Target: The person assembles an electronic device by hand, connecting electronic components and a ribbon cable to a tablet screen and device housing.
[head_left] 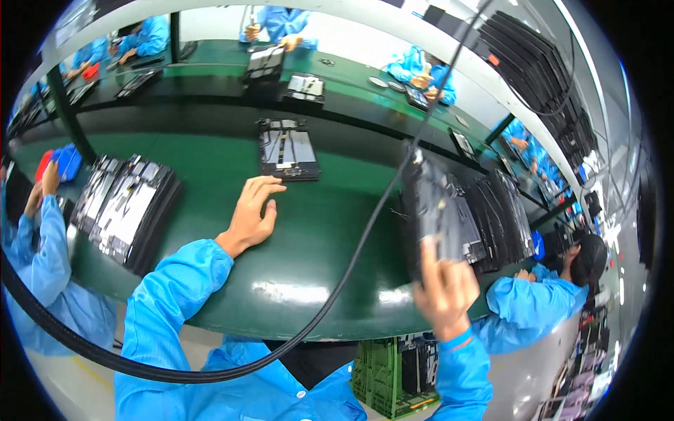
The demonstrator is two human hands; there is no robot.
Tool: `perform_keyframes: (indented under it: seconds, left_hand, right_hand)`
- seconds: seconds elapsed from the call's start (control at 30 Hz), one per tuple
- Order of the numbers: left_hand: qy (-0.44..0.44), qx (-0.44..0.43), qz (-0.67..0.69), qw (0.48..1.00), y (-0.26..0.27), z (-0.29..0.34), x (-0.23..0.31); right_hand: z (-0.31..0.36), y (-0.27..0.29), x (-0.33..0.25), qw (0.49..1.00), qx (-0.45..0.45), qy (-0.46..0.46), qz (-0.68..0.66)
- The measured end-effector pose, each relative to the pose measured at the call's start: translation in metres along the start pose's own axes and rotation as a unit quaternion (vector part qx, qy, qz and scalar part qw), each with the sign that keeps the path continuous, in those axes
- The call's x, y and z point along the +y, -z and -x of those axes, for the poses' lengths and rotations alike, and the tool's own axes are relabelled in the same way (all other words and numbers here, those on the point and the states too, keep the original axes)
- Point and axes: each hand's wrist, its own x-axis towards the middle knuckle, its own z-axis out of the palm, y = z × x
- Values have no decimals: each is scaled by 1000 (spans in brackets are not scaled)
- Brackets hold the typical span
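Observation:
My left hand (251, 216) is over the green table, fingers stretched out and holding nothing. Its fingertips are close to the near edge of a pair of opened tablets (289, 149), whose silver batteries and ribbon cables show. On the right, my right hand (447, 291) grips the lower end of another opened tablet (430, 200), tilted up on its edge and smeared by motion. That tablet is in front of a row of similar dark tablets (495, 221) standing on edge. The thumb's hold on it is partly hidden.
Leaning tablets (126, 207) stand in a pile at the left. A black cable (337, 284) loops across the view. Behind are a dark shelf and a second green bench (210, 59) with co-workers in blue. People sit on both sides. A green rack (379, 375) is below the table edge.

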Motion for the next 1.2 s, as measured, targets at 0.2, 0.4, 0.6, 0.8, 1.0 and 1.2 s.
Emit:
perform_keyframes:
  seconds: [0.2,0.4,0.6,0.8,1.0,1.2]
  left_hand:
    - [44,-45,48,997,13,36,49]
    - [117,-184,114,969,25,37,48]
    - [113,-292,111,943,32,36,52]
    - [62,-341,144,927,27,36,53]
    - [58,-352,114,927,36,39,61]
    - [62,-379,123,915,40,35,64]
  right_hand:
    - [20,6,-120,966,-84,122,-213]
    - [25,16,-166,868,-262,158,-391]
    - [-10,-47,-122,725,-275,-43,-630]
    - [-21,-146,-107,774,-171,-77,-605]
    - [-19,-145,-115,803,-149,-114,-565]
    - [-18,-139,-116,808,-161,-131,-551]
